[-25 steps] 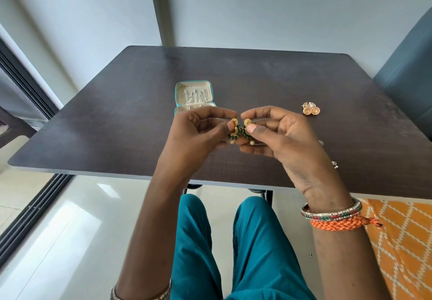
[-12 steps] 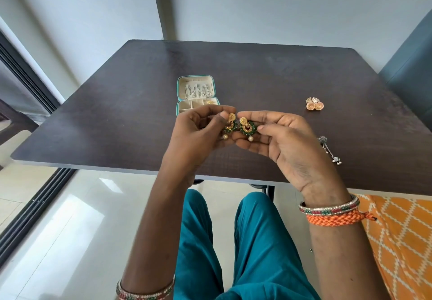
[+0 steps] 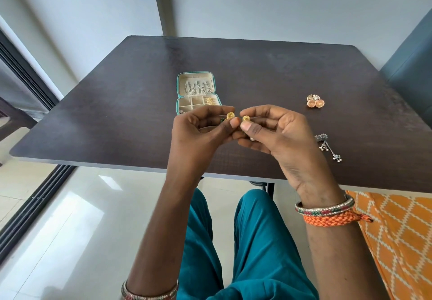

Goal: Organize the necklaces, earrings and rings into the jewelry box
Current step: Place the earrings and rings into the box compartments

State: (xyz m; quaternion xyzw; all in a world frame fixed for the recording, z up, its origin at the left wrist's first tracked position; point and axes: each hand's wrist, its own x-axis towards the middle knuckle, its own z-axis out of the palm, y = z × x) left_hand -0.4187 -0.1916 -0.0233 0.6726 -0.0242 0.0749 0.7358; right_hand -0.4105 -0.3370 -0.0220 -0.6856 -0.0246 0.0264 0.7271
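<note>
My left hand (image 3: 201,131) pinches one gold and green earring (image 3: 230,115) and my right hand (image 3: 275,131) pinches its twin (image 3: 246,118); the two are held side by side above the near part of the dark table (image 3: 121,117). Fingers hide most of their green lower parts. Just beyond my hands the small teal jewelry box (image 3: 179,82) lies open, necklaces in its lid and a gold piece in one tray compartment. A pair of orange-gold round earrings (image 3: 315,101) lies at the right, and a pair of silver dangling earrings (image 3: 328,146) lies nearer, right of my right hand.
The table's near edge (image 3: 117,166) runs just under my wrists, with my knees in teal trousers below. A dark blue chair (image 3: 411,66) stands at the right, an orange patterned cloth (image 3: 397,241) at the lower right, and a sliding door frame at the left.
Both hands have stayed close together with the earrings, turning them so the gold studs show on top and the green parts are hidden. The view has tilted down slightly.
</note>
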